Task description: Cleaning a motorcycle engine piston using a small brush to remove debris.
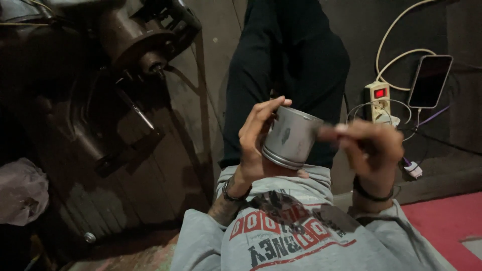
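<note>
Roughly, line by line:
Metal cylinder (291,136): a short grey piston-like cup, held above the person's lap, just in front of the grey sweatshirt (281,236).
Axis: its long axis tilts, open end up and toward the right, grooved closed end down and toward the person's chest.
Surface: dull brushed metal with a dark smudge on the side; thin ring grooves circle the lower rim.
Inside: the opening faces away from the camera, so whether anything is in it cannot be told.
Left hand (256,140): wrapped around the left side of the cylinder, fingers curled over the top rim, thumb underneath; a dark band sits at the wrist.
Right hand (371,148): blurred, fingers bunched narrow, one finger stretched to the cylinder's upper right edge; whether it pinches something small cannot be told.
Power strip (377,100): pale plastic with a glowing red switch, on the dark floor beyond the right hand, cream cables looping from it.
Phone (430,81): dark-screened slab just beside the strip, leaning.
Machine (135,45): heavy brown metal casting at upper left, well apart.
</note>
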